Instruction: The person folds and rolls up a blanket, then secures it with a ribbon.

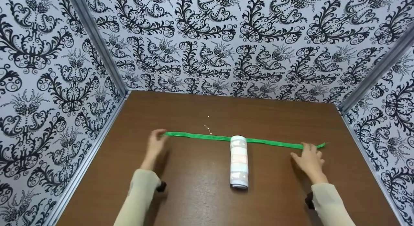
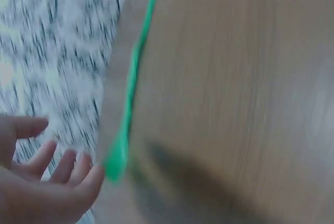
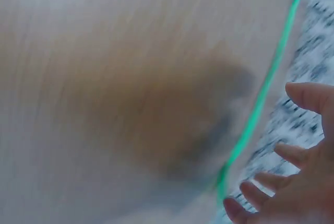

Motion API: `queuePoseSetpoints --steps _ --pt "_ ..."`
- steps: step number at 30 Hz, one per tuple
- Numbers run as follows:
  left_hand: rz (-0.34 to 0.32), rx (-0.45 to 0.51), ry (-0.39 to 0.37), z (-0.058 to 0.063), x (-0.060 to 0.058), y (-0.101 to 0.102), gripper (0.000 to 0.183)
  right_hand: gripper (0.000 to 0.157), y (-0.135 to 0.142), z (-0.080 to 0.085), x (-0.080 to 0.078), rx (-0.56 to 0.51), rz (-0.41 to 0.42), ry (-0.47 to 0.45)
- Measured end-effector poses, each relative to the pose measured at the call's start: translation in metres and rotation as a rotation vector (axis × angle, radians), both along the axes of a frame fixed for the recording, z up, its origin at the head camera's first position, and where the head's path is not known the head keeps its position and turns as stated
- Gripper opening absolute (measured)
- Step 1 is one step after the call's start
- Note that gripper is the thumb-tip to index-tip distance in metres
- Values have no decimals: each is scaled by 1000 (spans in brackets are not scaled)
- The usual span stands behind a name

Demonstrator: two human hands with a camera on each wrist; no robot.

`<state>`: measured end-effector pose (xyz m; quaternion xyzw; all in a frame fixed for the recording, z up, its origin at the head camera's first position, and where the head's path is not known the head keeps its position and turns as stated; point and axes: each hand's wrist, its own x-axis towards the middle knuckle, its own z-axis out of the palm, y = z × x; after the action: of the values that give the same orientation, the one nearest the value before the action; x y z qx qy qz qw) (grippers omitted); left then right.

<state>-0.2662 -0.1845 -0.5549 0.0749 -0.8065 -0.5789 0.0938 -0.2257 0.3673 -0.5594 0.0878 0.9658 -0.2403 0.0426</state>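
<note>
A rolled-up white cloth (image 1: 239,163) with pale grey and pink bands lies lengthwise on the brown table (image 1: 200,193). Near its far end, a long green ribbon (image 1: 200,136) crosses beneath it, stretched out to both sides. My left hand (image 1: 156,144) is at the ribbon's left end, thumb apart from loosely bent fingers; in the left wrist view the little-finger side is right beside the green tip. Over the right part of the ribbon, my right hand (image 1: 310,159) has its fingers spread, and the ribbon's end sticks out past them. Neither hand pinches anything.
Patterned black-and-white panels (image 1: 220,57) enclose the table at the back and both sides, joined by grey metal posts (image 1: 100,41). A few small light specks (image 1: 208,128) lie on the table just beyond the ribbon.
</note>
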Motion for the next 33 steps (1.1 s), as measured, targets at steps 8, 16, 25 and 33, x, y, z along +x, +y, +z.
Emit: queuePoseSetpoints --steps 8,16,25,33 --pt "-506 156 -171 -20 41 95 44 50 -77 7 17 -375 258 -44" --pt "-643 168 -159 -16 66 182 47 51 -119 1 27 -691 307 -176" --pt "-548 173 -133 -27 73 217 60 52 -138 -8 35 -819 272 -228" --pt "-476 172 -86 -21 71 218 64 53 -146 -4 38 -907 231 -125"
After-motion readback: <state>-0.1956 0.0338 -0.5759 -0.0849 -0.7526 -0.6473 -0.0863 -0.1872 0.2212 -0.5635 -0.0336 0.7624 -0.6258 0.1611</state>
